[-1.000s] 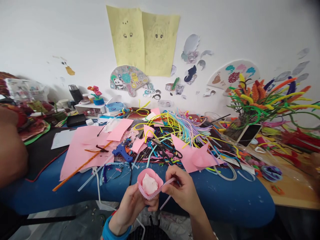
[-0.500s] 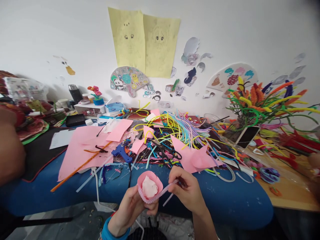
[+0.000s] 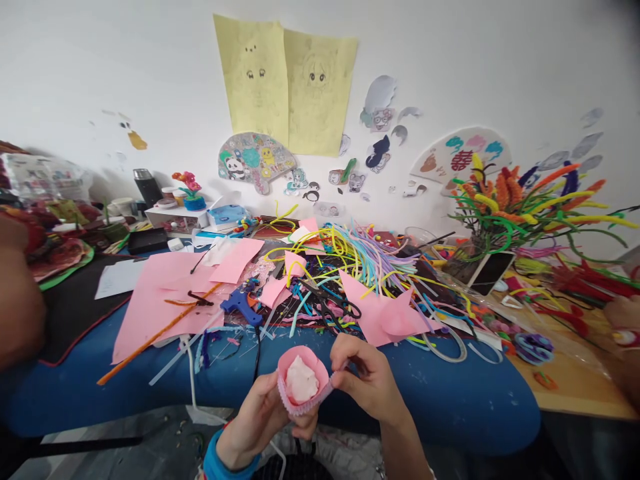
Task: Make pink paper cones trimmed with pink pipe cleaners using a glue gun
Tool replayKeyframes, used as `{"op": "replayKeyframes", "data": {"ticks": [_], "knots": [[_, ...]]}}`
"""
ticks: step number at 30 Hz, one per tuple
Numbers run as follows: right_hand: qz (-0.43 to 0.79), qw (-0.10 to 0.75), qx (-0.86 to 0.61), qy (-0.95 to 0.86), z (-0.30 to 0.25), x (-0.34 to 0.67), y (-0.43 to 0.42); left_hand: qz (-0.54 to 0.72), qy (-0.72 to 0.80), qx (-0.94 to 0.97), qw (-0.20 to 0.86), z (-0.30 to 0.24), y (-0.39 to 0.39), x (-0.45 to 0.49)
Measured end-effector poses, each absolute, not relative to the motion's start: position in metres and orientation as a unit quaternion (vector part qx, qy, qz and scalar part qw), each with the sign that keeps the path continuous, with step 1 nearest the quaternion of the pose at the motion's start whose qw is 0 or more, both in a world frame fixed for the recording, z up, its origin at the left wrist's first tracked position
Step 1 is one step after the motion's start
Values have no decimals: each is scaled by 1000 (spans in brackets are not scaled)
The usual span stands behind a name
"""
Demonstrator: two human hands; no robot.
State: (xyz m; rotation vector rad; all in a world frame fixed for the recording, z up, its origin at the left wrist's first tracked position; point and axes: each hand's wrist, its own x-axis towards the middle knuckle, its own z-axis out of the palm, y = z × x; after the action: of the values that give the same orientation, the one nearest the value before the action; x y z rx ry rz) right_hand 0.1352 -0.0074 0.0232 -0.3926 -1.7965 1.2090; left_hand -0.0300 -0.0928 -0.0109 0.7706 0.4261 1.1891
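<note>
Wrapped around the left side of a small pink paper cup (image 3: pixel 286 368), my left hand (image 3: pixel 263 413) holds it up near the table's front edge. White, fluffy-looking filling (image 3: pixel 302 380) sits inside the cup. A pale lilac ridged strip (image 3: pixel 300 408), which looks like a pipe cleaner, runs along the cup's lower front side. My right hand (image 3: pixel 367 380) pinches the strip's end close to the cup's right side. A blue glue gun (image 3: pixel 243 303) and black-handled scissors (image 3: pixel 333 303) lie on the table beyond my hands.
Pink paper sheets (image 3: pixel 160 293), a bundle of pastel pipe cleaners (image 3: pixel 375 250) and an orange stem (image 3: pixel 150 347) spread over the blue-covered table (image 3: pixel 450 400). A phone (image 3: pixel 490 273) leans at the right. Parts of other people show at the left (image 3: pixel 20 300) and right edges.
My right hand has come closer to the cup, and the lilac strip between them is shorter. The cup has tilted a little and shifted slightly right.
</note>
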Motion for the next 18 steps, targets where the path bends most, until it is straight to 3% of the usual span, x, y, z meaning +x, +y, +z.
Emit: {"op": "replayKeyframes", "data": {"ticks": [4, 12, 18], "knots": [[468, 452, -123, -749, 26, 139, -8, 526, 194, 349, 751, -12, -91, -32], [364, 287, -86, -882, 56, 158, -6, 501, 231, 350, 757, -3, -89, -39], [333, 233, -53, -912, 70, 163, -3, 481, 233, 347, 771, -1, -87, -42]]}}
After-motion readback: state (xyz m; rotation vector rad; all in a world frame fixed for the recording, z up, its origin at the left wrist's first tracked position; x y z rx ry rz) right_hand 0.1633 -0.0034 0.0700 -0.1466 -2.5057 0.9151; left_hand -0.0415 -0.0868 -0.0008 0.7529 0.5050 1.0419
